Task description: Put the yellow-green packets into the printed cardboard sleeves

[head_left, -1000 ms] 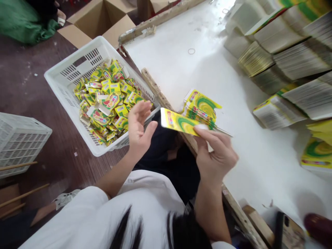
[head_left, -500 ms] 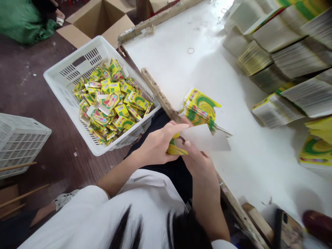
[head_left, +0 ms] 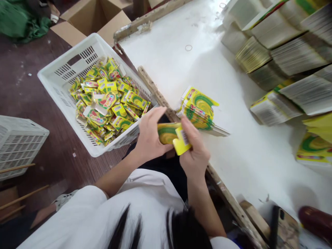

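Between my hands, over the table's wooden edge, is a small yellow-green box (head_left: 167, 133) with a yellow end flap showing a barcode. My right hand (head_left: 194, 148) pinches it at the flap end. My left hand (head_left: 153, 136) is at its other end, thumb and fingers spread around it; contact there is partly hidden. Just beyond lies a pile of flat yellow-green cartons (head_left: 199, 107) on the white table (head_left: 233, 155). To the left, a white plastic basket (head_left: 64, 100) holds several small yellow boxes.
Bundled stacks of cartons (head_left: 285, 58) stand at the right, with loose yellow cartons (head_left: 315, 148) below. A phone (head_left: 285, 228) and a dark red object (head_left: 315, 221) lie near the bottom right. An open cardboard box (head_left: 89, 17) and another white basket (head_left: 22, 145) are on the left.
The white inner side of the carton no longer shows; it is now a narrow box shape with its barcode flap in view. My left hand has moved up and left, its fingers wider apart.
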`<state>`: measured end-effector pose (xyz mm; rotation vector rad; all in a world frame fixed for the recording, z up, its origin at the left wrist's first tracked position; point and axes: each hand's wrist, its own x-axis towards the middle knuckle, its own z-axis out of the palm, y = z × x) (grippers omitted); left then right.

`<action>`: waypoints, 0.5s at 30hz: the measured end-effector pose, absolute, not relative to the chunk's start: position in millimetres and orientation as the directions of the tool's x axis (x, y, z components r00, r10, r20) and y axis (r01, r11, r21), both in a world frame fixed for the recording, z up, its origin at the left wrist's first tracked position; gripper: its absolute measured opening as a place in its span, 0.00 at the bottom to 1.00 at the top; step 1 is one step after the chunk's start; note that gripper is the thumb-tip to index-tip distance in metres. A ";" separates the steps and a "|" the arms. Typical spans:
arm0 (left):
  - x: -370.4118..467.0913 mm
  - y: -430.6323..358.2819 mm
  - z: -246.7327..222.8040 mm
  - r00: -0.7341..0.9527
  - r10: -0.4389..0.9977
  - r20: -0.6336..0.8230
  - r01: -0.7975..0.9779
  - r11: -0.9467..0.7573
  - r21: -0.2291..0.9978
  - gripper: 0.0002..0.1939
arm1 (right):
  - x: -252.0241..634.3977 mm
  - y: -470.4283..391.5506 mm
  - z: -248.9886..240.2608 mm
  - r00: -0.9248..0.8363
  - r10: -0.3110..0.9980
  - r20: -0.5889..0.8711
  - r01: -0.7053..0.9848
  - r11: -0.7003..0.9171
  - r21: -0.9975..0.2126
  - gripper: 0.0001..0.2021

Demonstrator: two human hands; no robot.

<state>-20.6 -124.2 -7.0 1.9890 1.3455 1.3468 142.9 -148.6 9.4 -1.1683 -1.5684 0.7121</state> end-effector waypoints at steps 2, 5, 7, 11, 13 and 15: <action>-19.0 -123.9 -7.0 -0.087 0.876 0.475 0.385 -0.410 0.827 0.49 | 144.1 -145.4 7.9 0.081 0.929 0.362 0.316 0.321 -0.893 0.27; -15.7 -123.1 0.0 -0.171 0.951 0.257 -0.068 -0.272 0.960 0.36 | 143.1 -144.9 3.1 -0.065 0.922 0.381 0.376 0.376 -0.847 0.33; -14.0 -121.2 7.9 -0.206 0.974 0.093 -0.327 -0.158 0.932 0.26 | 140.4 -148.2 0.7 -0.194 0.897 0.396 0.416 0.441 -0.795 0.35; -14.3 -116.4 23.0 -0.320 0.939 -0.130 -0.497 -0.049 0.867 0.22 | 138.1 -156.0 3.4 -0.340 0.859 0.382 0.319 0.488 -0.813 0.22; -13.5 -116.3 27.8 -0.344 0.926 -0.155 -0.508 -0.044 0.860 0.23 | 137.9 -157.6 7.2 -0.353 0.868 0.349 0.269 0.451 -0.851 0.12; -11.1 -117.8 30.6 -0.344 0.928 -0.141 -0.505 -0.057 0.861 0.23 | 136.0 -157.7 10.0 -0.266 0.904 0.336 0.292 0.407 -0.865 0.08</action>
